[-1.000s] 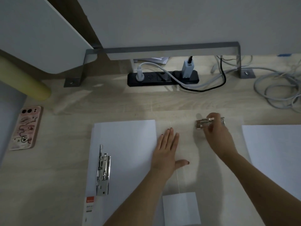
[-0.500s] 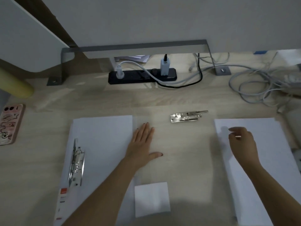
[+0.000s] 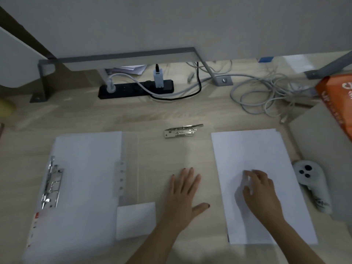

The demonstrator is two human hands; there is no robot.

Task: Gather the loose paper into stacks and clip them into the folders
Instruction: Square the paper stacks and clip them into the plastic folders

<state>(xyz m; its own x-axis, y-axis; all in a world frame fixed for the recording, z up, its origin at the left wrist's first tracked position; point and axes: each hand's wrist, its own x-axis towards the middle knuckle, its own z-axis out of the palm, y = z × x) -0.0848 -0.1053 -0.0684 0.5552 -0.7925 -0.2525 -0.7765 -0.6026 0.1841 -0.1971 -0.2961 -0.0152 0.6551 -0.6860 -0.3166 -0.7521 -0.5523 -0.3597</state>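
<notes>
A stack of white paper (image 3: 253,153) lies on the desk at the right. My right hand (image 3: 257,189) rests on top of it, fingers spread and slightly bent, holding nothing. My left hand (image 3: 182,195) lies flat on what looks like a clear open folder (image 3: 165,159) in the middle, fingers apart. A loose metal clip (image 3: 182,131) lies at that folder's far edge. At the left is a white sheaf (image 3: 87,168) with a metal lever clip (image 3: 51,185) on its left side. A small white sheet (image 3: 135,221) lies near my left forearm.
A black power strip (image 3: 133,88) with plugs sits at the back under a grey metal bracket (image 3: 122,56). Tangled grey cables (image 3: 266,96) lie at the back right. A grey controller (image 3: 310,185) lies right of the paper stack, beside an orange packet (image 3: 337,103).
My right hand let go of the metal clip and moved right and toward me onto the paper stack. The clip stays on the desk. The view has shifted right; my left hand stays flat.
</notes>
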